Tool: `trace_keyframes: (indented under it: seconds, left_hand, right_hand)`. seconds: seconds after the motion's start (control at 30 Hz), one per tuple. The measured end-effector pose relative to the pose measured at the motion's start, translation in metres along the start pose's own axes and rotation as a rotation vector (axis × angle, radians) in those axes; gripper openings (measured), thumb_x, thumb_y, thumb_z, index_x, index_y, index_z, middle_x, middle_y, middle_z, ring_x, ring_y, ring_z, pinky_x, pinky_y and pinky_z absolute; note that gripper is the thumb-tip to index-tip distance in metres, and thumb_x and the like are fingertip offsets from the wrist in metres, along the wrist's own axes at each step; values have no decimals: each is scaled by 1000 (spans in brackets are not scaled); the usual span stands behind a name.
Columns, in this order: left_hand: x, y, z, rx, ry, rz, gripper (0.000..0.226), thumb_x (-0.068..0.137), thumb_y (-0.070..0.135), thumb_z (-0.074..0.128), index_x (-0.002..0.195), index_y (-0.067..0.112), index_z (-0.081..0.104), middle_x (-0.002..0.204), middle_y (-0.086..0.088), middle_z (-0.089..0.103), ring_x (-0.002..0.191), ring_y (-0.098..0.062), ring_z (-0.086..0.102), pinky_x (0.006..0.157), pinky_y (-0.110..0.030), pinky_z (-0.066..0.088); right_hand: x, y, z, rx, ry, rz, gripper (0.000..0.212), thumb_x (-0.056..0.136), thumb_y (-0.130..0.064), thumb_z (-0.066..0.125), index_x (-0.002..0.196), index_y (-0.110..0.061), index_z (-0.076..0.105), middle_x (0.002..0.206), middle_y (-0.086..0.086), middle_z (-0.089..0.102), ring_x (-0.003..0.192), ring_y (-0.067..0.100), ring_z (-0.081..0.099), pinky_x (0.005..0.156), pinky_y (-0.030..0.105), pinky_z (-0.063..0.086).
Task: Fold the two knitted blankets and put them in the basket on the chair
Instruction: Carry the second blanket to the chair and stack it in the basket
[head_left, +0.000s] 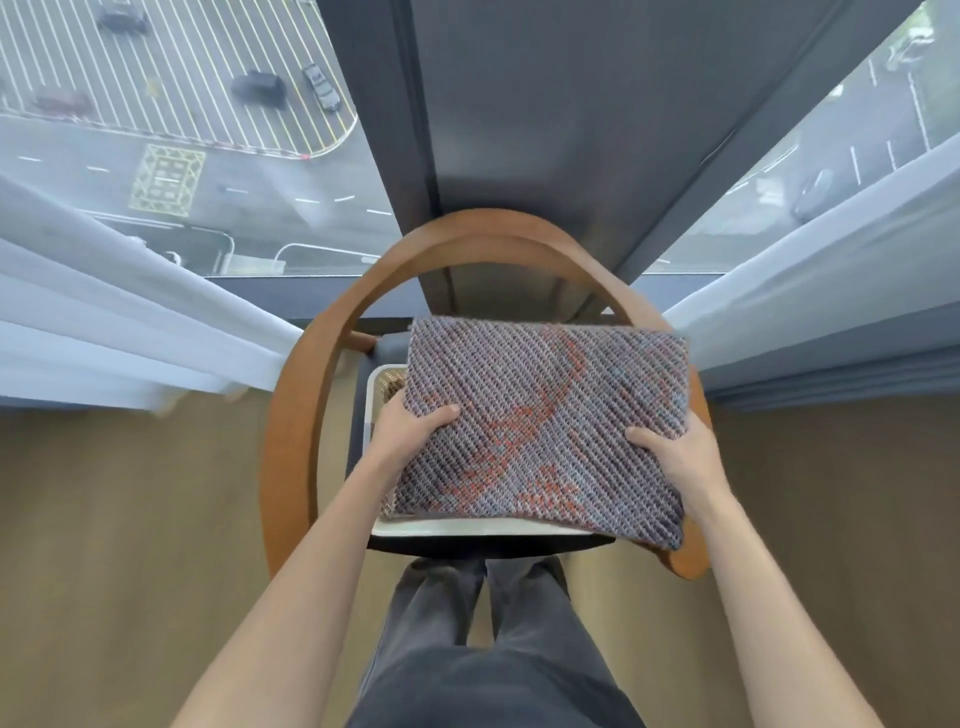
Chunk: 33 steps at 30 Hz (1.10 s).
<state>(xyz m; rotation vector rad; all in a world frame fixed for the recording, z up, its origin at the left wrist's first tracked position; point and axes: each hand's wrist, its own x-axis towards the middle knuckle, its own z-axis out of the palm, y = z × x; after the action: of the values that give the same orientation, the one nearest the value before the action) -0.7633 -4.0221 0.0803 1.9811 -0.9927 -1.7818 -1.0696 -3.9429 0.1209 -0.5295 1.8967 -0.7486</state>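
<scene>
A folded knitted blanket (540, 426), grey-purple with orange patches, is held flat above the chair. My left hand (410, 434) grips its left edge, thumb on top. My right hand (675, 457) grips its right edge the same way. Under the blanket lies the white-rimmed basket (374, 400) on the seat; only its left rim and front rim show. A bit of beige knit shows inside the basket at the upper left corner. The wooden chair (296, 415) has a round curved back and arms around the basket.
White curtains (104, 322) hang at the left and grey-white ones (831, 332) at the right, beside a dark window pillar (545, 130). The floor (130, 545) is tan wood. My legs in dark trousers stand right before the chair.
</scene>
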Motion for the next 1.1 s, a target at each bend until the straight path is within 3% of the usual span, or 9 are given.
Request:
trace_keyframes:
  seconds: [0.23, 0.33, 0.57, 0.67, 0.77, 0.87, 1.1]
  left_hand:
    - [23, -77, -22, 134, 119, -131, 64, 71, 29, 79, 124, 21, 46, 120, 0, 58, 107, -20, 56, 97, -44, 45]
    - [29, -85, -25, 112, 141, -95, 55, 74, 20, 77, 121, 23, 48, 119, 1, 59, 99, -14, 55, 89, -36, 45]
    - [31, -92, -23, 226, 245, -118, 54, 78, 19, 74, 123, 14, 44, 125, -7, 57, 114, -26, 55, 98, -47, 46]
    - [24, -81, -18, 389, 391, -23, 56, 79, 14, 68, 126, 13, 38, 127, -11, 50, 115, -27, 50, 94, -37, 42]
    - [19, -64, 0, 752, 586, 390, 55, 82, 16, 59, 131, 10, 36, 135, -13, 38, 126, -26, 37, 103, -35, 33]
    - [34, -53, 28, 997, 448, 630, 57, 90, 30, 45, 142, 11, 30, 152, -13, 25, 143, -28, 17, 118, -45, 16]
    - [89, -105, 43, 1224, 273, 606, 65, 93, 38, 30, 151, 12, 14, 159, -12, 7, 147, -25, 3, 118, -48, 8]
  right_hand:
    - [26, 57, 59, -148, -51, 106, 43, 78, -18, 73, 115, -21, 51, 109, -2, 63, 96, 16, 60, 88, 37, 48]
    - [37, 64, 70, -218, -32, 121, 45, 80, -21, 72, 119, -18, 51, 110, -2, 62, 96, 16, 58, 85, 33, 46]
    - [45, 61, 79, -422, -13, 148, 50, 81, -31, 69, 124, -15, 47, 121, 6, 60, 110, 25, 55, 94, 39, 44]
    - [37, 57, 79, -700, 181, -42, 63, 84, -40, 62, 133, -10, 38, 129, 13, 49, 116, 29, 46, 94, 44, 42]
    - [39, 49, 86, -783, 344, -471, 50, 89, -32, 54, 130, -6, 43, 130, 17, 47, 120, 29, 41, 99, 42, 38]
    - [54, 47, 107, -953, 238, -795, 43, 91, -28, 50, 129, -9, 47, 137, 15, 45, 130, 30, 37, 111, 43, 28]
    - [101, 98, 133, -1229, 40, -844, 54, 94, -36, 39, 143, -12, 35, 151, 15, 29, 142, 30, 19, 117, 48, 13]
